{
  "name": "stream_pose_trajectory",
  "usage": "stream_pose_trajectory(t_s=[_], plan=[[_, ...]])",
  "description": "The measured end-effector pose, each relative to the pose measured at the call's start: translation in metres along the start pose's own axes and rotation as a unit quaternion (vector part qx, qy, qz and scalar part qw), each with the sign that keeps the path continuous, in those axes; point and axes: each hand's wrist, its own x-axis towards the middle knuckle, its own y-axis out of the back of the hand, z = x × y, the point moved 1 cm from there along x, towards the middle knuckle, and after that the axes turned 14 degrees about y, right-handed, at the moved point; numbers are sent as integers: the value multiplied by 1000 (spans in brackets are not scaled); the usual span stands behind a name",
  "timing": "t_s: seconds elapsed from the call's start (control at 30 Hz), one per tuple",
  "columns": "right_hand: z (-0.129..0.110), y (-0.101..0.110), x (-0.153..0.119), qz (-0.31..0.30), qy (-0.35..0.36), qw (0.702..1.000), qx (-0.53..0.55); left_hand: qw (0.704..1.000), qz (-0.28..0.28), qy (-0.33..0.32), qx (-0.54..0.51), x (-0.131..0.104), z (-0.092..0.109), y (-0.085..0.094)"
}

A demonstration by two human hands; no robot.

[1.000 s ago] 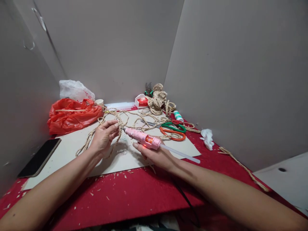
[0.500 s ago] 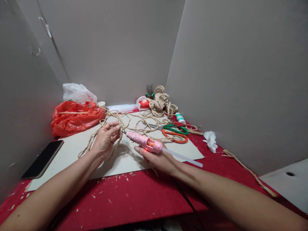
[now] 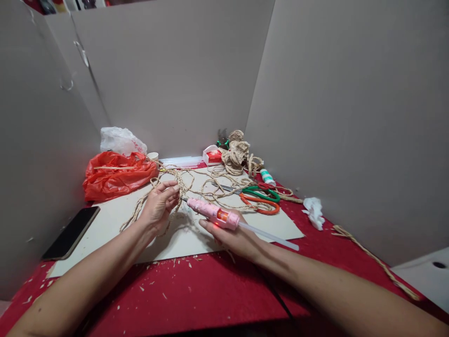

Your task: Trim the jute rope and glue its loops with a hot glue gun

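My left hand [image 3: 161,203] pinches a piece of braided tan rope [image 3: 180,187] above the white board [image 3: 206,236]. A pink glue gun [image 3: 213,213] is in my right hand [image 3: 233,236], its metal tip pointing left, close to the rope. A clear glue stick [image 3: 268,235] sticks out of its back end, and a small red light glows on its underside. More thin rope runs in loops over the board. Scissors with green handles [image 3: 261,192] and orange handles [image 3: 259,204] lie to the right of the gun.
Left: a red plastic bag [image 3: 119,175], a white bag [image 3: 122,140] and a phone [image 3: 72,232]. Back: glue sticks [image 3: 182,161], a red and white box [image 3: 212,155] and rope coils [image 3: 236,154]. Right: crumpled tissue [image 3: 313,213] and loose rope [image 3: 379,262]. Grey panels enclose the red table.
The view has shifted, so everything sits slightly lower and further right. The glue gun's tip is a little lower relative to my left fingers. Both hands keep their hold.
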Motion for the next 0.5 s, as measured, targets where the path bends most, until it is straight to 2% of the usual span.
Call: stream_pose_trajectory(t_s=[0.2, 0.4, 0.5], plan=[[1, -2, 0, -1, -15, 1000, 4, 1000, -4, 2, -3, 1, 0, 2], [1, -2, -1, -21, 15, 1000, -17, 1000, -7, 0, -14, 5, 8, 7], [-2, 3, 2, -3, 40, 998, -51, 1000, -14, -10, -18, 3, 14, 8]])
